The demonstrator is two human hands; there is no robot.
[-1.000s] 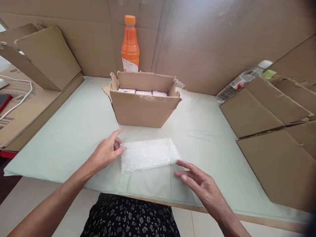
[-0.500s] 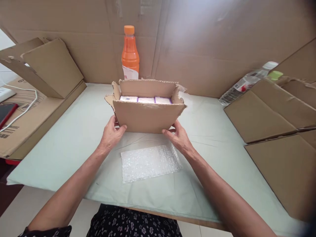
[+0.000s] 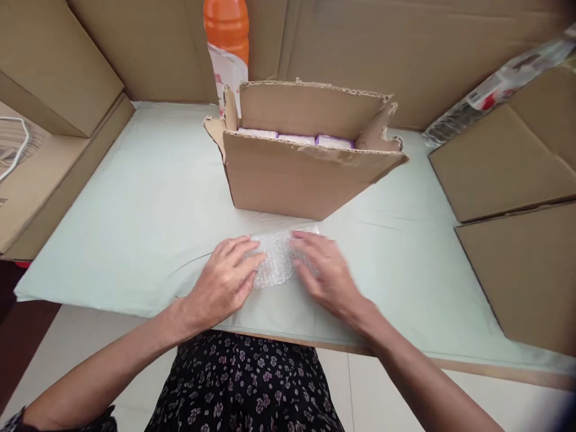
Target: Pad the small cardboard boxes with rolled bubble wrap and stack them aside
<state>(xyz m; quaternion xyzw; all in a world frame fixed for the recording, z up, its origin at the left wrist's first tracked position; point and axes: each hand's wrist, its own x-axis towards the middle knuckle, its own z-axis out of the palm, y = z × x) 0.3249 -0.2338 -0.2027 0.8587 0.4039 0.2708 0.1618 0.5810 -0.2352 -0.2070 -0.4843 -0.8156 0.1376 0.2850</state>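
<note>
Bubble wrap first: a small clear sheet of bubble wrap (image 3: 276,261) lies flat on the pale green table covering (image 3: 135,210), just in front of us and close to the near table edge. We have our left hand (image 3: 222,285) spread palm-down on its left part and our right hand (image 3: 326,276) spread on its right part, fingers nearly straight, pressing rather than gripping, so neither hand has closed on anything. Just beyond the sheet stands the open brown corrugated cardboard box (image 3: 297,180), flaps up, with a row of white and purple cartons (image 3: 294,138) already packed inside; we judge the filling done and the cushioning not yet in, the box not yet shut. Behind it stands an orange plastic bottle (image 3: 226,24), touching or nearly touching the back flap, we cannot tell which. Room is good to the left across the covering; flattened cardboard sheets (image 3: 508,162) crowd the right side, and a cardboard wall (image 3: 405,42) closes the back.
</note>
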